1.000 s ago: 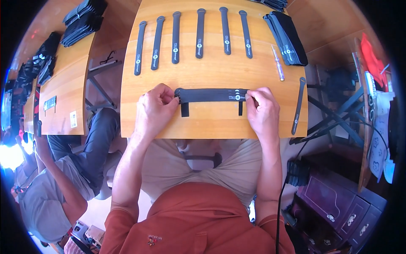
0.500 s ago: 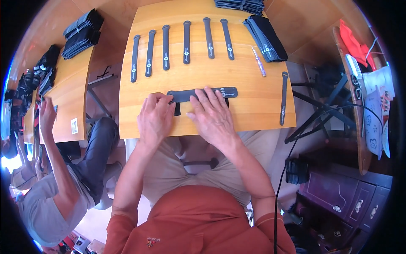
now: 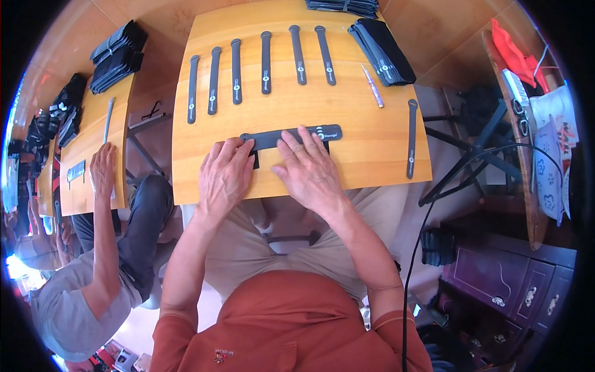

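A dark grey strap with pale printing lies crosswise near the table's front edge. My left hand is at its left end, fingers bent and drawn together over the rounded tip; the fingertips are partly hidden. My right hand rests palm down with fingers spread, the fingertips on the strap's right half. Dark pieces stick out below the strap, one a black patch beside my left fingers. Across the table's far half, several similar straps lie in a row, and another strap lies along the right edge.
On the wooden table, a thin purple-tipped tool lies near a stack of black fabric pieces. At the left, a co-worker's hand touches another table beside a grey strap. A black cable hangs at the right.
My left fingers have settled lower over the strap's end; my right hand stays almost still. The co-worker's raised hand has come down onto the other table, by a grey strap.
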`<state>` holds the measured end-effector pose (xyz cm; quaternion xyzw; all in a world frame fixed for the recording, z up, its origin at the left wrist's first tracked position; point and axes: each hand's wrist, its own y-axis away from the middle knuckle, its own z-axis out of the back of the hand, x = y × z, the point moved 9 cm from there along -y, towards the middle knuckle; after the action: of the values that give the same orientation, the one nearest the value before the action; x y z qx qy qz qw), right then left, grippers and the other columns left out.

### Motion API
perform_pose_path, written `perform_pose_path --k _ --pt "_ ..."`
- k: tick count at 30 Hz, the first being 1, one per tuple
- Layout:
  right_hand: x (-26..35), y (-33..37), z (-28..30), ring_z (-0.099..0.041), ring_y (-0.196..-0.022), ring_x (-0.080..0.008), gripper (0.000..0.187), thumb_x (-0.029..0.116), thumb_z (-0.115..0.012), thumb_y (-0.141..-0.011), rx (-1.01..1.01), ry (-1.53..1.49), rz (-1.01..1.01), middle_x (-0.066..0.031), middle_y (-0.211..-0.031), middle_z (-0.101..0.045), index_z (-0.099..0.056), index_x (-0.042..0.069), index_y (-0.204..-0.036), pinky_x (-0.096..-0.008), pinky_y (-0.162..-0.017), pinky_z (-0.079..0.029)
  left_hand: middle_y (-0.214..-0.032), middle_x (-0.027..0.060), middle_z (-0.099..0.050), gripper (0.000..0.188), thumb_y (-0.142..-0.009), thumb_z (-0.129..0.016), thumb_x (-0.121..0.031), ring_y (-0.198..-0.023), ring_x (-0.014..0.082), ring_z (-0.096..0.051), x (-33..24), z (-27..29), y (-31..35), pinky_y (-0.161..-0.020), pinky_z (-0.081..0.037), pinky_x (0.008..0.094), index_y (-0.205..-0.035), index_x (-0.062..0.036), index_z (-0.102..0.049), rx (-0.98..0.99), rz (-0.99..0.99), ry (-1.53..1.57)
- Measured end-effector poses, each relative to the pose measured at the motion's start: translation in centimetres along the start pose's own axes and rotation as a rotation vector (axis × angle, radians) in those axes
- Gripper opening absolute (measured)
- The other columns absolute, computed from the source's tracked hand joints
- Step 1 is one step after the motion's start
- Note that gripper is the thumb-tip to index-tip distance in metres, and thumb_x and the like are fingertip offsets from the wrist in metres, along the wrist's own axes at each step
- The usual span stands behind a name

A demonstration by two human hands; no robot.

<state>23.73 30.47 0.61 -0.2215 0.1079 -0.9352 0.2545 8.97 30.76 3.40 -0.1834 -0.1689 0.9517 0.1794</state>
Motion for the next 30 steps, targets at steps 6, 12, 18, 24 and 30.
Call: perform_pose_path --k 6,12,18,24,30 --pt "-6.3 3.0 3.1 -0.049 -0.142 -0.0375 0.048 0.030 -0.063 -0.100 -0.052 0.150 -0.214 -0.0201 -0.146 -0.059 -0.064 -0.005 -0.133 -0.0497 -0.120 -0.034 -0.109 0.0087 -0.065 0.033 -0.088 -0.073 -0.013 -0.097 0.0281 -0.062 -0.1 0.1 -0.1 -0.084 -0.053 0.0400 -0.119 -0.0050 -0.072 0.014 -0.016 0.009" --pt "-6.4 3.5 3.4 -0.048 -0.143 -0.0354 0.048 0.030 -0.062 -0.101 -0.035 0.119 -0.191 -0.0205 -0.148 -0.058 -0.064 -0.004 -0.134 -0.0487 -0.121 -0.034 -0.110 0.0112 -0.062 0.039 -0.088 -0.074 -0.015 -0.099 0.0304 -0.060 0.4 -0.3 0.5 -0.089 -0.050 0.0423 -0.125 -0.0029 -0.070 0.081 0.022 0.032" --pt "-8.3 5.9 9.1 -0.060 -0.121 -0.0375 0.037 0.019 -0.070 -0.094 -0.237 0.209 -0.175 -0.0190 -0.127 -0.066 -0.068 -0.006 -0.121 -0.0472 -0.105 -0.047 -0.118 0.0152 -0.056 0.055 -0.091 -0.075 -0.022 -0.108 0.0335 -0.055 1.1 -0.3 1.5 -0.095 -0.047 0.0429 -0.138 0.0024 -0.061 0.138 0.010 0.056" --pt "-12.6 11.5 12.7 -0.055 -0.129 -0.0392 0.044 0.027 -0.068 -0.097 -0.233 0.546 -0.438 -0.0216 -0.135 -0.062 -0.066 -0.006 -0.126 -0.0470 -0.109 -0.045 -0.131 0.0151 -0.055 0.058 -0.093 -0.072 -0.030 -0.122 0.0353 -0.052 0.3 0.1 1.7 -0.105 -0.040 0.0459 -0.138 0.0032 -0.060 0.152 -0.050 -0.064" --pt "-12.0 14.5 11.9 -0.052 -0.132 -0.0397 0.050 0.031 -0.069 -0.096 -0.092 0.519 -0.498 -0.0214 -0.138 -0.061 -0.064 -0.005 -0.130 -0.0494 -0.114 -0.039 -0.132 0.0156 -0.057 0.055 -0.094 -0.071 -0.030 -0.126 0.0354 -0.051 0.8 0.0 2.1 -0.108 -0.038 0.0456 -0.136 0.0045 -0.061 0.148 -0.049 -0.022"
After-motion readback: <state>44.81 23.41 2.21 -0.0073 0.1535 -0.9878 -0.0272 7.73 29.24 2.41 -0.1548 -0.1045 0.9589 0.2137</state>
